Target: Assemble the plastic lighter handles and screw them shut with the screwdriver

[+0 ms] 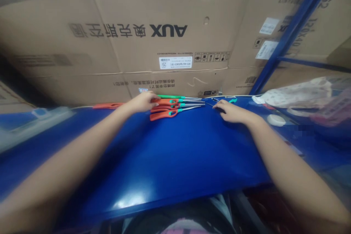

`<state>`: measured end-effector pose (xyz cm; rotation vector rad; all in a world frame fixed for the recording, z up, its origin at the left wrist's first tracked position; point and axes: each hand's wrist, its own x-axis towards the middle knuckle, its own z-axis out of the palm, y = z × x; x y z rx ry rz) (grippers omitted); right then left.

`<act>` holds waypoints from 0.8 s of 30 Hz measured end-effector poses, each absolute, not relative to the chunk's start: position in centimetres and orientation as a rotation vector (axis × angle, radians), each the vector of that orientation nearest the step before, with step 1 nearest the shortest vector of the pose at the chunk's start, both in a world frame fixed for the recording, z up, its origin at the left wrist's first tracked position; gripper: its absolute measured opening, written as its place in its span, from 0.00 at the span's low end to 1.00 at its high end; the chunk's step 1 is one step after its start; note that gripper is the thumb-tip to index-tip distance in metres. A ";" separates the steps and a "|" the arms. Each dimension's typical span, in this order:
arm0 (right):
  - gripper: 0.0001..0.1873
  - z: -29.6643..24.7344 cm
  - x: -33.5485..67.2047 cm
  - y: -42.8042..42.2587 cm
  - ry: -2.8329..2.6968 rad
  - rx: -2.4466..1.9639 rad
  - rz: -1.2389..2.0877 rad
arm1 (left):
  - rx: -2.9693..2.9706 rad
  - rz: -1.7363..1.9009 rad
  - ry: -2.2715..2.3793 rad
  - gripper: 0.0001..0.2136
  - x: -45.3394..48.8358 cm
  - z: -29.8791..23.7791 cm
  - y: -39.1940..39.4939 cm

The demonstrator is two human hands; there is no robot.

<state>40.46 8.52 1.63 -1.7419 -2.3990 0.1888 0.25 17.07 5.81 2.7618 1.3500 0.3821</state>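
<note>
My left hand (pixel 144 101) is bent at the handle end of some orange lighters (pixel 163 115), but I cannot tell whether it grips one; their metal barrels (pixel 192 108) point toward my right hand (pixel 231 112), curled just past the tips, its hold equally unclear. Beneath both hands is a blue shelf (pixel 189 146); beyond them, a cardboard box (pixel 123 51)

From one camera on our head, we look forward and down across the blue worktop (pixel 197 153), close below us, to the AUX carton (pixel 131 3) just behind it.
</note>
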 end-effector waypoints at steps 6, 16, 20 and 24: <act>0.31 1.8 40.2 8.4 -2.419 -1.779 0.204 | 2.778 0.519 1.382 0.16 0.6 3.6 17.5; 0.27 1.7 39.6 8.2 -2.470 -1.793 0.203 | 2.755 0.628 1.490 0.14 1.0 2.8 17.3; 0.27 1.8 39.5 8.1 -2.483 -1.801 0.214 | 2.735 0.646 1.535 0.14 1.1 2.8 16.7; 0.26 1.7 39.6 8.1 -2.490 -1.800 0.212 | 2.718 0.655 1.570 0.13 1.2 2.8 16.5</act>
